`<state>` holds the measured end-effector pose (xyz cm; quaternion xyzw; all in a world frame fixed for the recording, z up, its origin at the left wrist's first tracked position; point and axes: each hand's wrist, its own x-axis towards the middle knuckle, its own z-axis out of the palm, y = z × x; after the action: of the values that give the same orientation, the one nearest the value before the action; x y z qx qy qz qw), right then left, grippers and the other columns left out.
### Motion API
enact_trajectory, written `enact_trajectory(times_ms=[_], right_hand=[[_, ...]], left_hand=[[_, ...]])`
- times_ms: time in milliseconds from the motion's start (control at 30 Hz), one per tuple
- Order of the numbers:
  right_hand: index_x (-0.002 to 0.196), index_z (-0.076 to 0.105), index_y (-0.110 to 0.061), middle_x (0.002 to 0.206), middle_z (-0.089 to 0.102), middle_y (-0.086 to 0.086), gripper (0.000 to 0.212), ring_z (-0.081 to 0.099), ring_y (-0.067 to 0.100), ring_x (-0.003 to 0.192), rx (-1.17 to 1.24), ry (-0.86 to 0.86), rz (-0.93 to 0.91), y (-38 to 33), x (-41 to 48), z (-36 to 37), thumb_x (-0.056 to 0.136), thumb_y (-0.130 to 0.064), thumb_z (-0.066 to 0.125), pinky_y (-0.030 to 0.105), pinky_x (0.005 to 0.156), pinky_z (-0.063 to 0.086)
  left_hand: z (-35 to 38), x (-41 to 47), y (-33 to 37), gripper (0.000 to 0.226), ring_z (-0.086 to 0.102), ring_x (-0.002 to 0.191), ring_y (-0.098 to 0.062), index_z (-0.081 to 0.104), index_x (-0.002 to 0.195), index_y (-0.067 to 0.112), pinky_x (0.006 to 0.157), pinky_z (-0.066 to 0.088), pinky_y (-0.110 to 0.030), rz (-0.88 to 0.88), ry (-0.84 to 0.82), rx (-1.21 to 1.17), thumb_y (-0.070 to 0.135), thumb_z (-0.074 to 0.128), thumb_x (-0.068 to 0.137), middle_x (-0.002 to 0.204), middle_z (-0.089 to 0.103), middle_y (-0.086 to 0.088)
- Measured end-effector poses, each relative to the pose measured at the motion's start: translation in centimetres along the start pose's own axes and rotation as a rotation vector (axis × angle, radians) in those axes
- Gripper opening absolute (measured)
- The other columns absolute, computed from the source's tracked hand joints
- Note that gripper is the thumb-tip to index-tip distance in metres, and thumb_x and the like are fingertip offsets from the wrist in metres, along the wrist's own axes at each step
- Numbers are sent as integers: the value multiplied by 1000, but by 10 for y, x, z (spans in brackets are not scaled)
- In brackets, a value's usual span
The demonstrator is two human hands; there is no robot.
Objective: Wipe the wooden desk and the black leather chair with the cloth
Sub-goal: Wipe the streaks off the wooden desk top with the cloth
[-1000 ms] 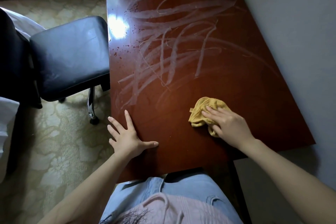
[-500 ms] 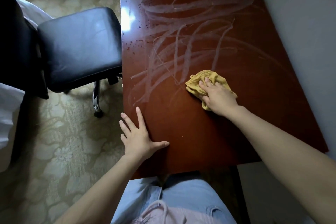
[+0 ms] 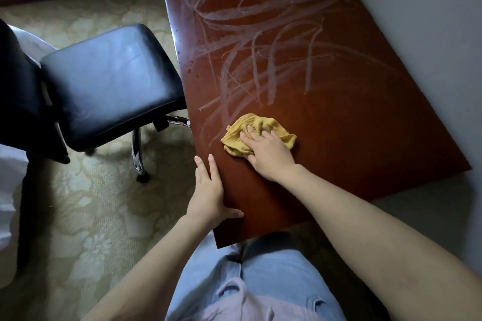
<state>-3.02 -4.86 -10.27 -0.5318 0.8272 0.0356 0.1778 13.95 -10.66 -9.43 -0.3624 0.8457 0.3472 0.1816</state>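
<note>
Red-brown wood fills the head view: the desk (image 3: 352, 125) runs away from the person, its right long edge against the grey wall (image 3: 430, 34) and its near end just above their jeans. Pale smears (image 3: 260, 34) loop over the far and middle part; the near part shows bare dark wood from the cloth across to the wall side. The yellow cloth (image 3: 242, 129) lies bunched on the desktop, close to the left long edge. The right hand (image 3: 268, 154) presses down on it with fingers spread over the folds. The left hand (image 3: 208, 190) lies flat and relaxed on the left edge, fingers straight along it, thumb out across the top, holding nothing. The black leather chair (image 3: 109, 81) stands on patterned carpet (image 3: 91, 216), its seat corner just beside that same edge, beyond the left hand.
</note>
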Motion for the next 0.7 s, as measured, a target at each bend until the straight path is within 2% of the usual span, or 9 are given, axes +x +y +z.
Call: enact_trajectory(times_ms=[67, 133, 200, 267, 400, 533, 700], right_hand=[[149, 22, -24, 157, 19, 1, 58, 30, 24, 135, 39, 56, 26, -13, -12, 7, 97, -35, 44, 39, 116, 15], [147, 28, -25, 155, 25, 0, 55, 33, 22, 133, 101, 111, 61, -25, -27, 14, 96, -32, 47, 37, 115, 15], [144, 37, -25, 152, 33, -1, 52, 37, 21, 132, 188, 170, 109, -37, -46, 23, 94, -28, 50, 35, 115, 16], [138, 47, -25, 146, 43, -1, 49, 44, 21, 127, 267, 241, 155, -46, -68, 31, 90, -23, 55, 34, 114, 19], [123, 63, -20, 129, 60, 2, 51, 60, 25, 111, 325, 360, 205, -49, -113, 49, 74, -12, 72, 38, 108, 31], [118, 67, -18, 122, 64, 2, 59, 64, 24, 104, 296, 419, 215, -31, -150, 63, 62, -7, 81, 43, 103, 35], [121, 65, -19, 125, 62, 1, 58, 62, 24, 111, 301, 438, 312, 13, -162, 67, 67, -5, 80, 44, 104, 36]], left_hand=[[-1, -1, -2, 150, -8, 146, -36, -28, 143, 3, 116, 23, -38, 9, -3, 47, 46, 87, 57, 148, -33, -28], [-2, -1, -3, 150, 3, 147, -34, -27, 144, 4, 111, 32, -47, 6, -1, 97, 50, 86, 57, 150, -32, -25], [-2, -2, -3, 148, 9, 147, -32, -28, 144, 7, 109, 27, -58, -13, 10, 156, 54, 84, 59, 152, -30, -22], [-1, -3, -3, 147, 8, 147, -30, -28, 145, 9, 108, 17, -65, -35, 20, 211, 57, 81, 59, 153, -28, -21], [-3, -3, 1, 146, 13, 145, -34, -31, 144, 12, 109, 16, -65, -53, 17, 342, 62, 78, 60, 153, -19, -30], [-5, -3, 9, 146, 38, 134, -36, -34, 142, 17, 108, 18, -64, -67, -8, 419, 65, 77, 59, 150, -16, -37], [-5, -2, 11, 146, 46, 128, -34, -36, 141, 24, 107, 15, -68, -109, -22, 395, 61, 80, 59, 150, -21, -35]])
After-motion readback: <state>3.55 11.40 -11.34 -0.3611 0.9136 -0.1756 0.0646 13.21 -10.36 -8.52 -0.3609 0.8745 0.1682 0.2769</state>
